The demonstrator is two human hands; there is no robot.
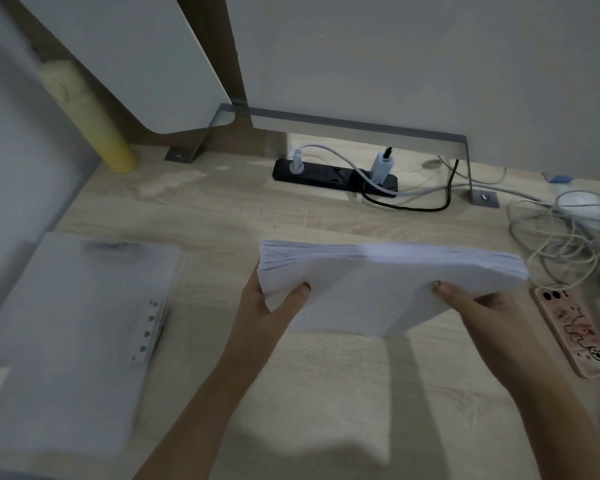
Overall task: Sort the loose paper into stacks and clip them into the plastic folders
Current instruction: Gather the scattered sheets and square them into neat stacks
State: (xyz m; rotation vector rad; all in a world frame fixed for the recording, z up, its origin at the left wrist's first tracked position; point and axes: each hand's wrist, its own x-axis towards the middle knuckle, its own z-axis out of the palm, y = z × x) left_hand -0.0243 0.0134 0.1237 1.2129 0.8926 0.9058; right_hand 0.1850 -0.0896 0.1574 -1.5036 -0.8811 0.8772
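Observation:
A thick stack of white paper is held above the middle of the wooden desk, its far edge fanned toward the wall. My left hand grips the stack's left side, thumb on top. My right hand grips its right side, thumb on top as well. At the left of the desk lie clear plastic folders piled flat, with a dark clip at the top edge and a strip of punched holes on the right edge.
A black power strip with plugs and cables sits by the wall. Tangled white cables lie at the right, a phone in a pink case beside my right hand. A yellow roll leans at the back left.

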